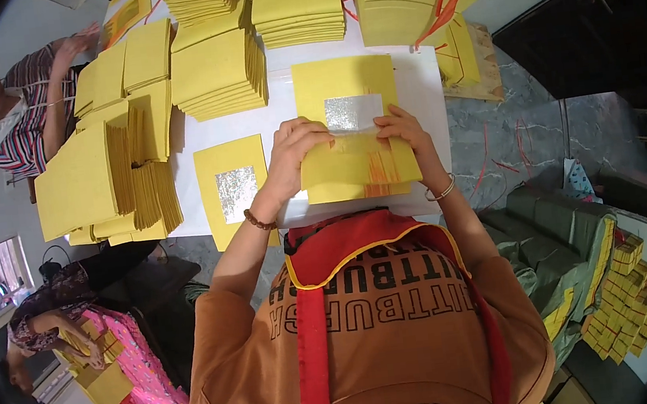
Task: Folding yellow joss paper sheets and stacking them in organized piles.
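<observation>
Grasping a yellow sheet (348, 169) — left fingers (304, 135) and right fingers (401, 124) pinching its far edge, silver square (354, 111) just beyond, between them — second sheet (206, 166) left of left fingers, yellow stacks (215, 79) farther out on counter (422, 83).

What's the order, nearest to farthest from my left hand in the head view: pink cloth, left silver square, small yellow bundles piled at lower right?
From your left hand:
1. Left silver square: to its left, slightly lower.
2. Pink cloth: lower left.
3. Small yellow bundles: far lower right.
</observation>
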{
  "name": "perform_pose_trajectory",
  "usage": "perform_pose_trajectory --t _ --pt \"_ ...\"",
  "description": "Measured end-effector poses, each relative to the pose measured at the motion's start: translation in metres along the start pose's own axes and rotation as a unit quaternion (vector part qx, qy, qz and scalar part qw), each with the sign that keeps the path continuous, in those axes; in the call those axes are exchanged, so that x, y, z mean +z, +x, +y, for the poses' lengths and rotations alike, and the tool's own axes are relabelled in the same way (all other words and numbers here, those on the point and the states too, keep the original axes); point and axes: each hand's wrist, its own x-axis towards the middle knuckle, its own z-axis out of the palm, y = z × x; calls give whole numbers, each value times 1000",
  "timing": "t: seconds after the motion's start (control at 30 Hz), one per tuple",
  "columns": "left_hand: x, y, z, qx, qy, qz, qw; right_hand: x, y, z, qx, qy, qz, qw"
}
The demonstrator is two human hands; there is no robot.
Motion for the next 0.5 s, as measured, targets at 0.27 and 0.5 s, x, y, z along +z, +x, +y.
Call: perform_pose_trajectory --t 0.27,0.5 --pt "-11 7 11 47 71 32 996 -13 10 -21 -56 -123 -36 990" --pt "-18 -18 28 34 74 -26 996 -17 -14 -38 -2 -133 -70 989"
